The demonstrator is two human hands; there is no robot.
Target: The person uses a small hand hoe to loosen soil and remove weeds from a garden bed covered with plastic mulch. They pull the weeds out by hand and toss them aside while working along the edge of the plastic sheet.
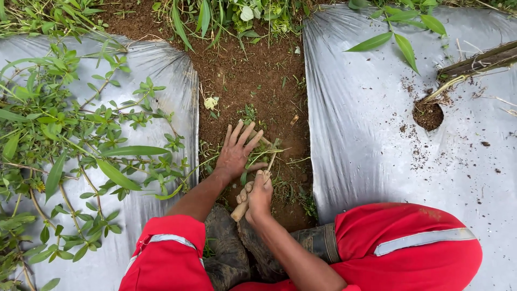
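Two wide sheets of silver plastic cover the ground, one on the left (pixel 161 75) and one on the right (pixel 366 134), with a strip of bare brown soil (pixel 258 75) running between them from far to near. Leafy green plants (pixel 59 134) sprawl over most of the left sheet. On the right sheet there is a round planting hole (pixel 428 115) filled with dirt, and a dark stalk (pixel 479 60) lies just beyond it toward the far right corner.

The person squats at the near end of the soil strip, red trouser knees (pixel 409 242) spread to either side and muddy rubber boots (pixel 229 242) between them.

The left hand (pixel 237 151) lies flat on the soil with fingers spread wide, its grip open, pressing down on a small clump of weeds (pixel 264 153). The right hand (pixel 258 196), just nearer than the left and almost touching it, has its grip closed around the pale wooden handle of a small hand tool (pixel 240 209). The tool's working end points into the weeds beside the left thumb; I cannot make out its blade.
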